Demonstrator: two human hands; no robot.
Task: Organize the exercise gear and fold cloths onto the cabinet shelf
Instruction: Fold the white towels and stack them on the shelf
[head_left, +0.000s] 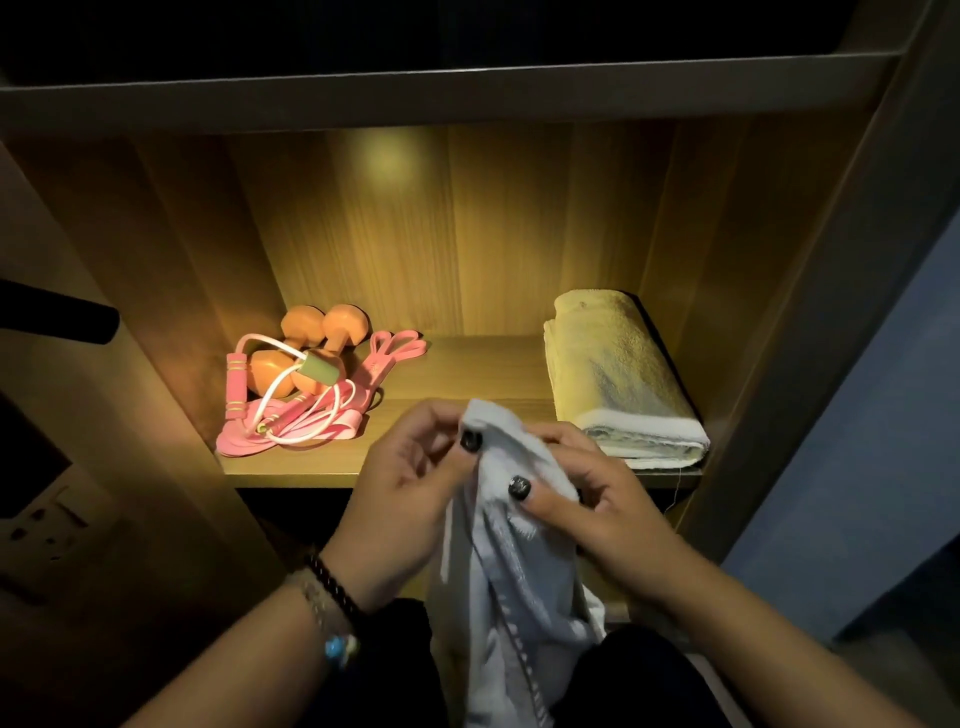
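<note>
Both hands pinch white cloth before shelf.
We note left hand and right hand gripping its top edge; folded towel right, dumbbells left.

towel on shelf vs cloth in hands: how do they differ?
The towel lies folded on the shelf, at its right end; the cloth hangs unfolded in front of the shelf. The towel lies untouched; the left hand and right hand pinch the cloth's top edge. Both are pale fabric.
</note>
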